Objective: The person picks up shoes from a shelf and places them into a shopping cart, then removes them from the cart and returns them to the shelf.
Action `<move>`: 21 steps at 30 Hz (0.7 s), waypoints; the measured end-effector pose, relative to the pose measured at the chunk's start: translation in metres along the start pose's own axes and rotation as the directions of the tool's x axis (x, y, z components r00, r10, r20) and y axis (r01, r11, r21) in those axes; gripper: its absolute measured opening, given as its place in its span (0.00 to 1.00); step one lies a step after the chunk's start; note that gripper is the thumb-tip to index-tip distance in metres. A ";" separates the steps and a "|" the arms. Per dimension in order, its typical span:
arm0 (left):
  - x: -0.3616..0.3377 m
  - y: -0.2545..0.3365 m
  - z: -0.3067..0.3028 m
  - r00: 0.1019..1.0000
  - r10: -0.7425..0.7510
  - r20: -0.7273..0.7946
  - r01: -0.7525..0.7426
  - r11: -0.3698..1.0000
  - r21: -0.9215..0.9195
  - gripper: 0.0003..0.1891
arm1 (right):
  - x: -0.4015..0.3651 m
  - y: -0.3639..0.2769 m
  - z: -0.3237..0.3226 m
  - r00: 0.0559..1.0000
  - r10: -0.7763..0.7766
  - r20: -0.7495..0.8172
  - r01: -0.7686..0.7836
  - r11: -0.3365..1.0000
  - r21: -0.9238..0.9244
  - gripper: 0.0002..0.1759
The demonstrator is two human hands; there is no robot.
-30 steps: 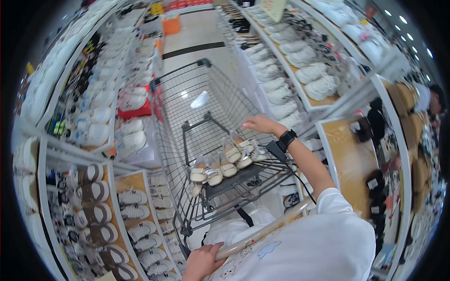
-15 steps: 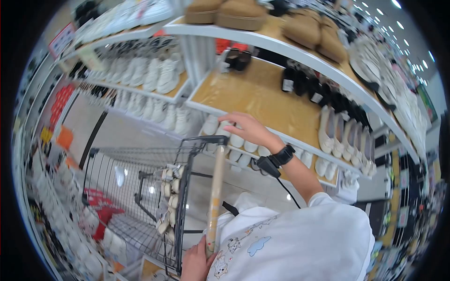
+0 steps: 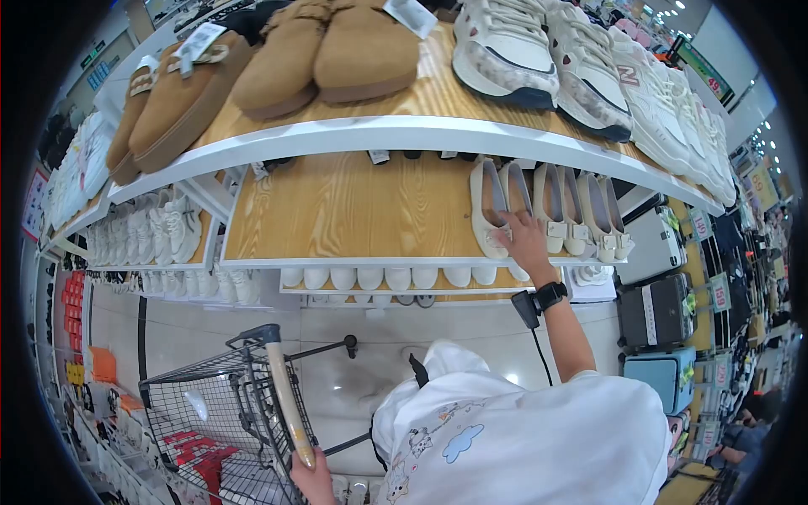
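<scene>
My right hand [image 3: 523, 241] reaches over the front edge of the middle shelf and touches the leftmost pair of cream flat shoes [image 3: 488, 206], its fingers apart at the toes. More cream flats [image 3: 553, 202] stand just right of it. At the lower left, my left hand [image 3: 313, 478] is wrapped round the lower end of the cart's pale handle bar [image 3: 286, 396]. The wire shopping cart [image 3: 210, 412] stands at my left. A black device with a cable sits at my right wrist.
Brown clogs [image 3: 366, 50] and chunky white sneakers [image 3: 509, 55] stand on the upper shelf [image 3: 379, 133], which overhangs the middle shelf [image 3: 353, 210]. White shoes [image 3: 370, 278] line the lower shelf. Suitcases [image 3: 656, 311] stand at the right; a person [image 3: 745, 442] is at the far right.
The view has turned right and come closer to the shelves. My right hand has moved from above the cart handle's end to the cream flats. My left hand stays on the handle.
</scene>
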State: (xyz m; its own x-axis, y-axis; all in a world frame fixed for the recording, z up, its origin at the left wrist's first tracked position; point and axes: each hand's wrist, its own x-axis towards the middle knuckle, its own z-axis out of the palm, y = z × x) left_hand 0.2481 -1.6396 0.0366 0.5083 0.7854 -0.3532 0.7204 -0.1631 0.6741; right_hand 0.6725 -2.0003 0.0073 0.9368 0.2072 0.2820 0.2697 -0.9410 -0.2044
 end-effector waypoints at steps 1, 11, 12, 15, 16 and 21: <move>-0.001 0.002 0.002 0.998 0.021 -0.062 -0.014 0.994 0.108 0.10 | 0.001 0.008 0.001 0.997 -0.023 0.076 0.024 0.999 -0.023 0.27; -0.003 0.006 0.012 0.944 0.263 -0.200 -0.185 0.923 0.339 0.13 | 0.014 0.044 0.027 0.993 -0.074 0.089 0.052 0.970 0.236 0.23; -0.004 0.008 0.012 0.937 0.278 -0.212 -0.204 0.927 0.316 0.13 | 0.016 0.045 0.032 0.993 -0.071 0.091 0.047 0.969 0.243 0.23; -0.005 0.012 0.012 0.954 0.220 -0.204 -0.155 0.944 0.293 0.13 | 0.019 0.045 0.040 0.996 -0.088 -0.004 0.087 0.971 0.223 0.18; -0.004 0.011 0.012 0.955 0.219 -0.201 -0.155 0.943 0.295 0.13 | 0.020 0.042 0.041 0.997 -0.071 -0.030 0.075 0.973 0.218 0.16; -0.005 0.014 0.012 0.943 0.242 -0.227 -0.145 0.916 0.375 0.12 | 0.026 0.041 0.065 0.974 -0.059 -0.221 0.080 0.993 0.089 0.16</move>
State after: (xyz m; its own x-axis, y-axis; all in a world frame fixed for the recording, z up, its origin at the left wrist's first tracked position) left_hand 0.2618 -1.6533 0.0400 0.5468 0.8369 -0.0230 0.7631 -0.4869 0.4250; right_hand 0.7225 -2.0163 -0.0542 0.8469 0.1982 0.4935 0.3630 -0.8936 -0.2642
